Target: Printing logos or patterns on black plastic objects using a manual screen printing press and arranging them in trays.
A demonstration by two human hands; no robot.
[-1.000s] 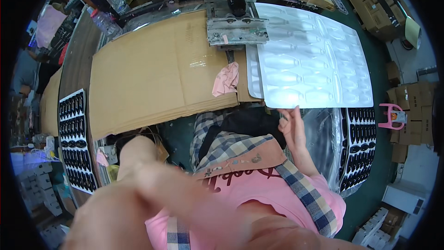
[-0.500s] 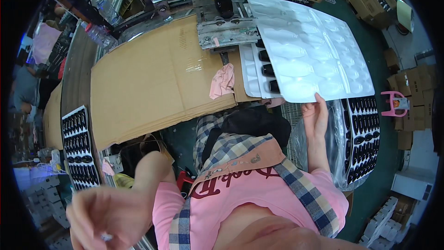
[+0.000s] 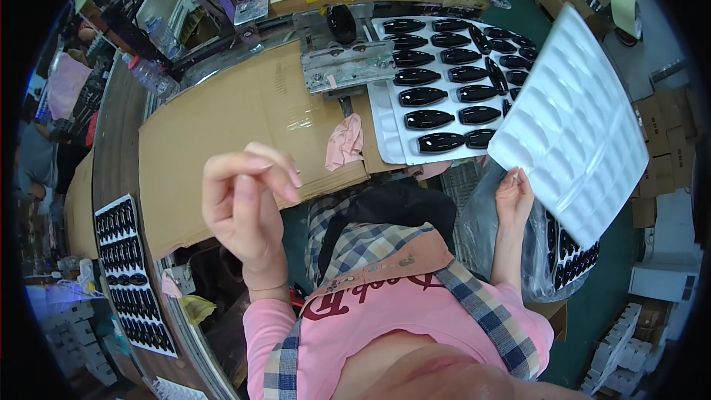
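My right hand [image 3: 515,196] pinches the lower left corner of an empty white moulded plastic tray [image 3: 574,122], tilted at the frame's right over a white tray of glossy black oval parts [image 3: 444,89]. My left hand [image 3: 244,204] hovers centre-left, fingers loosely curled, holding nothing.

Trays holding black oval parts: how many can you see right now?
3. One white tray on the bench, partly behind the lifted empty white tray in the right hand; one at far left; one lower right in plastic. Others may be hidden.
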